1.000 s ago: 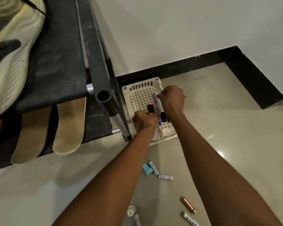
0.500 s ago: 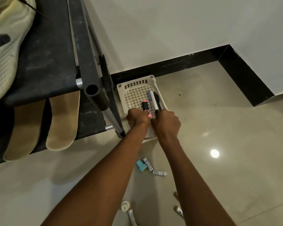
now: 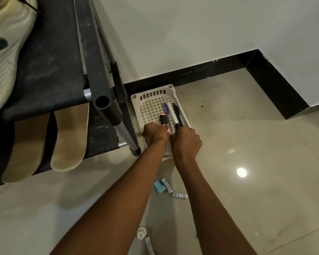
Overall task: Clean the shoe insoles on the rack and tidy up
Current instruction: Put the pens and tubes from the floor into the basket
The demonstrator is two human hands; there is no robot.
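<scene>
Two tan insoles point(image 3: 70, 138) point(image 3: 26, 148) lie side by side on the dark lower shelf of the shoe rack point(image 3: 101, 85). Beside the rack's foot, a white lattice basket point(image 3: 153, 109) sits on the floor against the wall. Inside it lie a pink highlighter point(image 3: 163, 119), a purple pen point(image 3: 165, 108), a white marker point(image 3: 172, 113) and a black pen point(image 3: 177, 113). My left hand point(image 3: 155, 134) grips the pink highlighter's near end. My right hand point(image 3: 187, 142) is curled round the near ends of the white marker and black pen.
Loose items lie on the tiled floor near me: a light-blue cap point(image 3: 159, 187), two white batteries point(image 3: 166, 184) point(image 3: 180, 196), a white cap point(image 3: 141, 233) and a tube point(image 3: 149, 245). A cream knit shoe point(image 3: 6, 52) rests on the upper shelf. A black skirting point(image 3: 265, 78) edges the corner.
My right hand has drawn back from over the basket's middle to its near end, uncovering the pens. My left hand stays at the highlighter. The view has shifted slightly.
</scene>
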